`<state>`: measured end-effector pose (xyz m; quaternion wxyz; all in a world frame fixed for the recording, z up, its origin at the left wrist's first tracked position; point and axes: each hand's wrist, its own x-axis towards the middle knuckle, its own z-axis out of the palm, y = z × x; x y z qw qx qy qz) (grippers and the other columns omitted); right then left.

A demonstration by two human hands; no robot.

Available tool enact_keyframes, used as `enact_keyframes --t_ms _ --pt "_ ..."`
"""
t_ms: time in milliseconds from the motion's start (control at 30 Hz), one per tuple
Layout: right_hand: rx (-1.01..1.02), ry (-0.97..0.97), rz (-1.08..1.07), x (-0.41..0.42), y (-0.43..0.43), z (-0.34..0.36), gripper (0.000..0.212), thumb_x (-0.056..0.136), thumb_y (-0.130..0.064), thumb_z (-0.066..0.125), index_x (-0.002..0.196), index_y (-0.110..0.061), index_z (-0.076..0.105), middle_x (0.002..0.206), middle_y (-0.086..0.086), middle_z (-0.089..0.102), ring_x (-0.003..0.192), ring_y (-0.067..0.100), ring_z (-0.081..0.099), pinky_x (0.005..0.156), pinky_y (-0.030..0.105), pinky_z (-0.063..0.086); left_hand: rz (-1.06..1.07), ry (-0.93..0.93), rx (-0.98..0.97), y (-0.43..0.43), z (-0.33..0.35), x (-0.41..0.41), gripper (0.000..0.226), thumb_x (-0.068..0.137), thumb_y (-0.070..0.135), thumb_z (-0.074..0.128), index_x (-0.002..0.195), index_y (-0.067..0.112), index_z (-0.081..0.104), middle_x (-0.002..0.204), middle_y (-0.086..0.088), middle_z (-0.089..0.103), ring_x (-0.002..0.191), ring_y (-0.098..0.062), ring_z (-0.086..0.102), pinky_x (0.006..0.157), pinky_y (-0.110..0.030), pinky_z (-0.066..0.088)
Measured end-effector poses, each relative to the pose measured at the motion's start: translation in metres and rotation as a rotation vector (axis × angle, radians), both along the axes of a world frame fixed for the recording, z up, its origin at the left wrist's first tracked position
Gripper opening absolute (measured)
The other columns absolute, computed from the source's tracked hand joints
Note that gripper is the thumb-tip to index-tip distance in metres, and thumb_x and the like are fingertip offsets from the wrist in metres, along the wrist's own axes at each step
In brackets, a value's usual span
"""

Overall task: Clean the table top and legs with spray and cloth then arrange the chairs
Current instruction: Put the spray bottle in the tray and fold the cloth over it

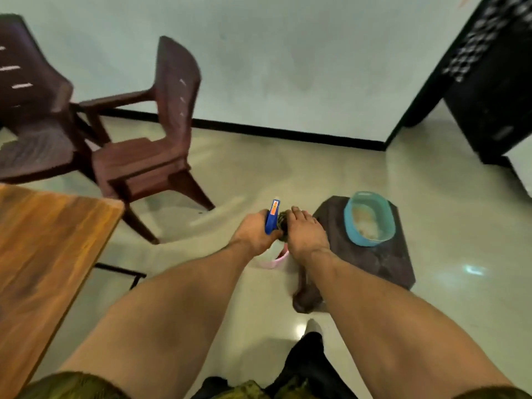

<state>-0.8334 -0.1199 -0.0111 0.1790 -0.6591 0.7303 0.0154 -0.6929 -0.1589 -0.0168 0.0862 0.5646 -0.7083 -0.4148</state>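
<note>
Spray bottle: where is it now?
Head view, centre: the spray bottle is gripped in the left hand, right hand beside it, left of the dark stool bearing a blue tub.

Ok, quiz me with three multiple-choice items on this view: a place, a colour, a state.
1. Where does the basin sit? A in a sink; B on the stool; C on a shelf.
2. What colour is the spray bottle head? A red; B blue; C black.
3. What is the left hand doing? A gripping the spray bottle; B hanging idle; C holding a broom.

Key: B, the basin rests on the dark stool top. B, the trigger head is blue. A, its fingers curl round the bottle.
</note>
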Motion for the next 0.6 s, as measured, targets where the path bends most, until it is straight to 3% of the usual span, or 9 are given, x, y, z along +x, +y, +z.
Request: enact_keyframes --t_ms 167,267,367,467,600 --pt "0.05 -0.053 -0.196 -0.144 -0.023 -0.015 0.061 0.098 -0.012 0.046 0.154 -0.014 0.023 0.165 0.005 0.017 0.149 0.027 0.024 0.119 0.041 0.028 -0.014 0.051 0.015 -0.034 -0.009 -0.144 0.026 0.086 0.022 0.077 0.096 0.02 0.052 0.092 -0.01 0.069 0.082 -0.034 0.071 0.079 -0.047 0.059" --pt "0.11 -0.068 -0.278 -0.217 -0.028 -0.028 0.068 0.095 -0.01 0.049 0.156 -0.014 0.019 0.166 0.006 0.015 0.147 0.027 0.025 0.118 0.04 0.031 -0.06 0.018 -0.021 -0.054 -0.009 -0.226 0.028 0.09 0.024 0.075 0.108 0.012 0.057 0.103 -0.014 0.07 0.095 -0.035 0.067 0.083 -0.038 0.053" --pt "0.162 -0.104 -0.361 -0.262 -0.024 -0.039 0.072 0.093 -0.008 0.052 0.157 -0.012 0.018 0.165 0.007 0.016 0.147 0.029 0.027 0.116 0.04 0.033 -0.056 0.047 -0.017 -0.067 -0.017 -0.284 0.036 0.09 0.027 0.075 0.119 0.014 0.059 0.109 -0.007 0.07 0.093 -0.026 0.064 0.085 -0.034 0.052" --pt "0.178 -0.13 -0.425 -0.298 -0.02 -0.051 0.07 0.093 -0.008 0.051 0.156 -0.012 0.02 0.163 0.006 0.022 0.146 0.026 0.027 0.116 0.038 0.035 -0.085 0.046 0.011 -0.086 -0.03 -0.331 0.036 0.088 0.031 0.077 0.115 0.014 0.061 0.107 -0.007 0.071 0.094 -0.026 0.066 0.087 -0.04 0.055" --pt "0.196 -0.172 -0.425 -0.323 -0.021 -0.068 0.074 0.091 -0.005 0.051 0.157 -0.015 0.02 0.164 0.003 0.02 0.149 0.023 0.021 0.119 0.035 0.028 -0.105 0.046 0.041 -0.103 -0.055 -0.371 0.033 0.085 0.031 0.078 0.111 0.017 0.062 0.101 -0.004 0.07 0.09 -0.024 0.065 0.083 -0.035 0.054"
